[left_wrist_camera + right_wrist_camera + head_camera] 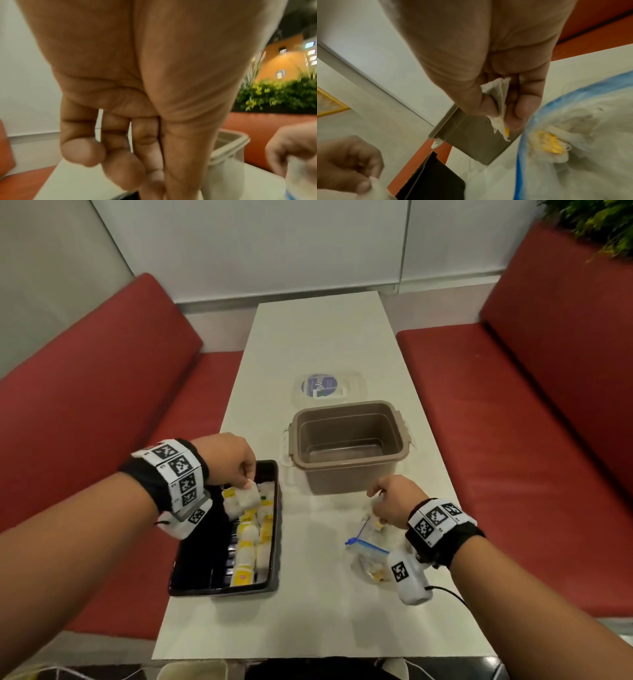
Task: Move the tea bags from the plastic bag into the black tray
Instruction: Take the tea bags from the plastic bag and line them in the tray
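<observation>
Your left hand (230,457) is curled over the far end of the black tray (191,577), fingers pinching a clump of white tea bags (241,498) that hangs just under the knuckles. Below that hand and nearer you, more tea bags with yellow tags (247,546) lie in a row along the tray's right side. Your right hand (394,499) is also closed: thumb and fingers pinch one tea bag (498,97), its yellow tag dangling below the fingertips. Directly under and behind that wrist lies the plastic bag (368,556), blue zip strip open, with a few tea bags left inside. Just beyond your right hand stands a brown plastic tub (346,446); its clear lid (327,386) lies flat past it. All rest on the white table (308,625), red benches (85,419) on both sides.
</observation>
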Motion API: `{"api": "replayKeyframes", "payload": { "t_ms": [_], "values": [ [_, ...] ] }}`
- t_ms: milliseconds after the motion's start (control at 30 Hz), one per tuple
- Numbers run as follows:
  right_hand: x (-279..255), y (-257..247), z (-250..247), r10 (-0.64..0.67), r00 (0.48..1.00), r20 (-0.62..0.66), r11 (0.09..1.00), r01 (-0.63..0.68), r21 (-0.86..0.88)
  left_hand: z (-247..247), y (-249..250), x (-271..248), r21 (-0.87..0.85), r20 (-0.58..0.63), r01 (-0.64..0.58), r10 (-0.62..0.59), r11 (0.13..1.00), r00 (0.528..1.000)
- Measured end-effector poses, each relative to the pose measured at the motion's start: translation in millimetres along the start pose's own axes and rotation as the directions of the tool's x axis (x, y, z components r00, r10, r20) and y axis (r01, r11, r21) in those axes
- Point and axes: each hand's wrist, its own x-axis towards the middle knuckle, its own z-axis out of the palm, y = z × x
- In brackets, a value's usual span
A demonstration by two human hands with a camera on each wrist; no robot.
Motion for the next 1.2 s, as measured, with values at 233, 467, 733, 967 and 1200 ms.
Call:
{"api": "replayKeyframes", "payload": {
  "t_ms": [233, 467, 733, 967, 1200],
  "values": [
    [-8.5, -22.7, 6.3, -0.013, 0.997, -0.072, 0.996, 0.019, 0.089, 49.1, -34.1, 42.8, 0.241, 0.232, 0.039, -0.097, 0.97, 0.968],
    [-11.1, -21.6, 15.9, -0.008, 0.993, -0.12, 0.988, 0.027, 0.154, 98.3, -48.8, 102.2, 0.373, 0.423, 0.041, -0.209, 0.927, 0.882],
    [-16.3, -16.7, 30.1, -0.015, 0.995, -0.099, 0.976, 0.036, 0.215, 79.6, -24.4, 91.8, 0.419, 0.223, 0.058, -0.165, 0.906, 0.961],
    [-16.4, -17.0, 33.1, -0.033, 0.995, -0.096, 0.973, 0.054, 0.224, 73.0, -17.7, 84.0, 0.362, 0.182, 0.051, -0.124, 0.931, 0.975],
    [-13.4, -30.3, 37.7, -0.124, 0.984, -0.13, 0.935, 0.16, 0.317, 76.6, -22.2, 76.5, 0.368, 0.188, 0.083, -0.162, 0.926, 0.969]
  ]
}}
